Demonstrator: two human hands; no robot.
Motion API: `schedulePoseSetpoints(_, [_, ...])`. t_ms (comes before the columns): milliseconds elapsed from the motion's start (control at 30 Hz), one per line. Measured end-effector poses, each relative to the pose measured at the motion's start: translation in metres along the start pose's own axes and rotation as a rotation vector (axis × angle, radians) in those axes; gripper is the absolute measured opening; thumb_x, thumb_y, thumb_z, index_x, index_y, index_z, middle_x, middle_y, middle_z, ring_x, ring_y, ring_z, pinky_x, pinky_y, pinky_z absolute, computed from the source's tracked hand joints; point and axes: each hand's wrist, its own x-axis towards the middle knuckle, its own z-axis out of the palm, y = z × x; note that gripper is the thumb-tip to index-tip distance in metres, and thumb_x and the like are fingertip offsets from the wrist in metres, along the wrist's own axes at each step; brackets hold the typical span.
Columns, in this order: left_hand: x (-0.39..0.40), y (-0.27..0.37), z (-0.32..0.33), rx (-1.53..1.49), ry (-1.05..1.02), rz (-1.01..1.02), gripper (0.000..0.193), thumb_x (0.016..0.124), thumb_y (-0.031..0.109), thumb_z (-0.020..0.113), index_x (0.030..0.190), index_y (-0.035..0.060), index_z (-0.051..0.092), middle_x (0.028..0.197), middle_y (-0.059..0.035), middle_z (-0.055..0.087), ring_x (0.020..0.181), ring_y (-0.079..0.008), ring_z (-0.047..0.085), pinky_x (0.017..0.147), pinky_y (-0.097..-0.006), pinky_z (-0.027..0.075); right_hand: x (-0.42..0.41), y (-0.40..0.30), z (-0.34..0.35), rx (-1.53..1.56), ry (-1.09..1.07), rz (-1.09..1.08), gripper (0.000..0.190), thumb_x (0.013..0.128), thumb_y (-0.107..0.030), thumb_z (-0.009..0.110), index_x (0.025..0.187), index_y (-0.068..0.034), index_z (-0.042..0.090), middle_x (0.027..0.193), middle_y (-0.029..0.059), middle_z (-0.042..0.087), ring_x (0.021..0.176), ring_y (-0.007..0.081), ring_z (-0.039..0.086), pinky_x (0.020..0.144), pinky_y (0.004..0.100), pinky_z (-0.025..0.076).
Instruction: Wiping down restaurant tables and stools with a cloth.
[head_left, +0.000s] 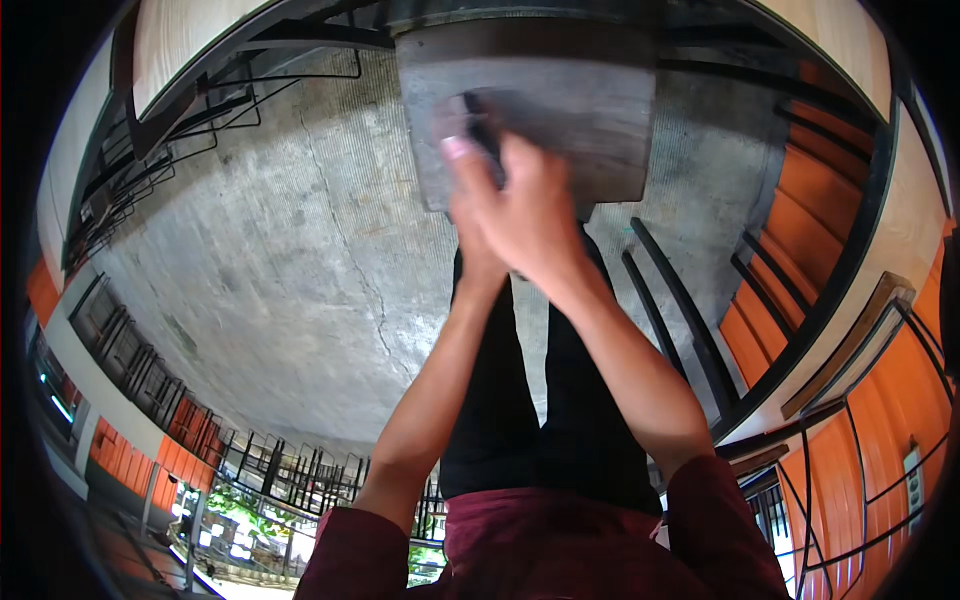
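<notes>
My right hand is in front, its thumb extended along a small dark object. Motion blur hides what kind of thing it is. Most of my left hand is behind the right one; blurred fingertips show at the object's left side, so both hands appear to hold it between them. Beyond and below them is a square, dark brown-grey flat panel, possibly a wooden seat. Whether the object touches the panel, I cannot tell.
Around the panel spreads a grey concrete floor with a long crack. Light wood tabletops on black metal frames curve along the upper rim. At right are black metal bars and orange panelling. Stacked metal-framed furniture lines the far side.
</notes>
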Motion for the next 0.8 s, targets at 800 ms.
schedulePoseSetpoints(800, [0.044, -0.015, -0.026, 1.036, -0.008, 0.546, 0.057, 0.096, 0.021, 0.038, 0.145, -0.0074, 0.030, 0.155, -0.0214, 0.024, 0.146, -0.0342, 0.018, 0.118, -0.0455, 0.014, 0.016, 0.087, 0.009, -0.458, 0.182, 0.109, 0.039, 0.093, -0.036, 0.054, 0.084, 0.002, 0.061, 0.072, 0.0271, 0.064, 0.069, 0.0458, 0.064, 0.064, 0.0534, 0.051])
